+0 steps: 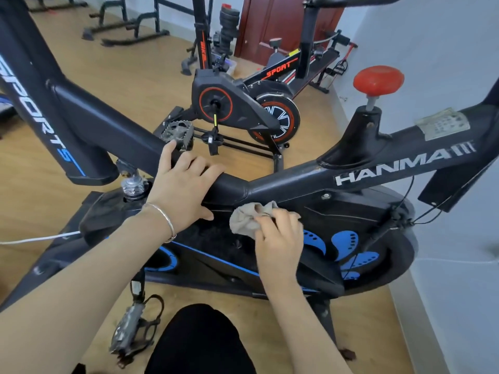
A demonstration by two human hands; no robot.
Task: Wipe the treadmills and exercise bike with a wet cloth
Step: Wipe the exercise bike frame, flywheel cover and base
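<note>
A black exercise bike (378, 168) with blue patterns and white "HANMA" lettering fills the middle of the head view. My left hand (183, 190) rests over its frame tube where the tubes join, fingers wrapped over the top and thumb below. My right hand (278, 238) grips a crumpled beige cloth (248, 217) and holds it against the black drive cover just under the frame tube. A red knob (378, 80) stands on the frame to the right. The bike's near pedal (132, 327) hangs at the bottom left.
A second black bike (243, 103) with red trim stands behind on the wooden floor. Black exercise frames (127, 25) stand at the back left. A grey wall (445, 49) runs close along the right, with a dark red door (270, 22) behind. A white cable (40, 238) lies left.
</note>
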